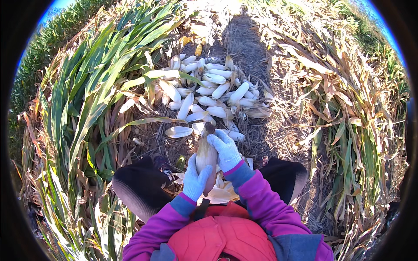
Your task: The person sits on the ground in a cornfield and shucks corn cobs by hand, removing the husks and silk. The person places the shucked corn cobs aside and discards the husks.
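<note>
Left hand (194, 181) curls round a corn ear (206, 160) — pale husk (203, 150) wrapping it — right hand (227, 152) closed near its dark-tufted end, heaped ears (214, 78) beyond.

A sunlit cornfield (250, 52), out in the open.
Leafy stalks (87, 95) lie heaped on the left and drier stalks (339, 95) on the right; pale ears of corn (213, 78) are piled on straw-strewn ground (281, 126) between them, and green plants (26, 87) and blue sky (379, 13) show at the edges.
</note>
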